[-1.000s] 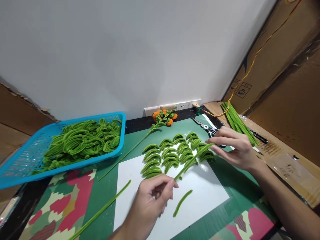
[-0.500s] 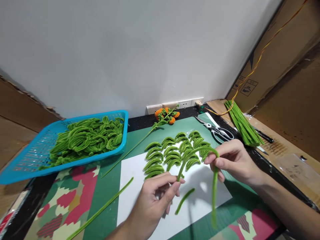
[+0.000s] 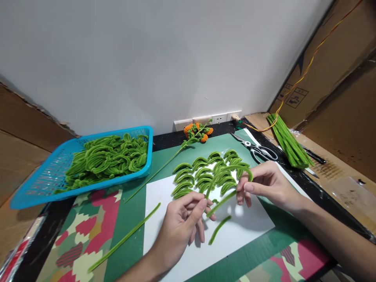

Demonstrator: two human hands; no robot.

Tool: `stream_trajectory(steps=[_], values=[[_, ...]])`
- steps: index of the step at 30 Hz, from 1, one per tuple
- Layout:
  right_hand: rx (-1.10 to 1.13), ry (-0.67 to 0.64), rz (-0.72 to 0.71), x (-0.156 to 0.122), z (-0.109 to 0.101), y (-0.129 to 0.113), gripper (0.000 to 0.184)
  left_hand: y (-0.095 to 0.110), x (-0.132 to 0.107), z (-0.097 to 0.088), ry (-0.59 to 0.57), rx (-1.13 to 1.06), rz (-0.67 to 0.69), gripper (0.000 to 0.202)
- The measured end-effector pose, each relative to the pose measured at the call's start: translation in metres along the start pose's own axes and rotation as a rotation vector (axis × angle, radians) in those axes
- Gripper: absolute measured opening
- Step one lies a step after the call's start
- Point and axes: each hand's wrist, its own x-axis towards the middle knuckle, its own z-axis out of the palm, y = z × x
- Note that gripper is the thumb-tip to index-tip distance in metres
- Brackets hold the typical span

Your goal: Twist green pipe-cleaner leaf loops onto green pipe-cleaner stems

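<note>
My left hand [image 3: 186,221] pinches one end of a green pipe cleaner [image 3: 232,168] between thumb and fingertips. My right hand [image 3: 268,184] grips the same pipe cleaner where it folds back, so it arches between the hands and its loose end slants down toward my left fingers. Beneath them is a white sheet [image 3: 152,231]. Rows of small curved leaf pieces [image 3: 203,172], bent from green pipe cleaner, lie behind my hands. A short straight piece [image 3: 219,230] rests on the sheet below the held one. To the left lies a long green pipe cleaner [image 3: 125,238].
A blue basket [image 3: 149,152] full of curved green pieces stands at the left. Behind the sheet lies an orange-flowered pipe-cleaner stem [image 3: 164,166]. Scissors [image 3: 257,150] and a bundle of green pipe cleaners [image 3: 289,143] are at the right, near a yellow cable [image 3: 307,66].
My right hand has moved slightly left and folded the hanging tail of the pipe cleaner up and leftward, toward my left hand. Both hands still hold the pipe cleaner. The view has shifted slightly.
</note>
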Motion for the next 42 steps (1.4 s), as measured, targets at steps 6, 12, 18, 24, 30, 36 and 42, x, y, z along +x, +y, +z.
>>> stream_trajectory(steps=[6,12,18,24,30,36,42], values=[[-0.13,0.063,-0.047,0.003,-0.003,-0.003,0.009,-0.001,0.002,-0.001,-0.021,0.014,0.008,0.037],[-0.263,0.038,-0.044,0.0,-0.007,-0.004,0.011,-0.002,0.003,0.0,-0.007,0.042,0.025,0.037],[-0.378,0.042,-0.076,-0.001,-0.011,-0.006,0.017,-0.002,0.002,-0.001,-0.053,0.066,0.004,0.036],[-0.403,0.05,-0.159,0.0,-0.009,-0.007,0.009,-0.004,0.001,0.003,-0.074,0.114,-0.049,0.035],[-0.415,0.05,-0.104,-0.001,-0.006,-0.008,0.011,0.001,0.001,0.003,-0.091,0.241,-0.021,0.033],[-0.213,0.12,-0.074,-0.002,-0.011,-0.006,0.013,0.003,0.0,0.001,-0.107,0.332,0.069,0.038],[0.043,-0.05,-0.097,-0.002,-0.013,-0.003,0.013,0.002,0.002,0.001,-0.112,0.278,0.079,0.028]])
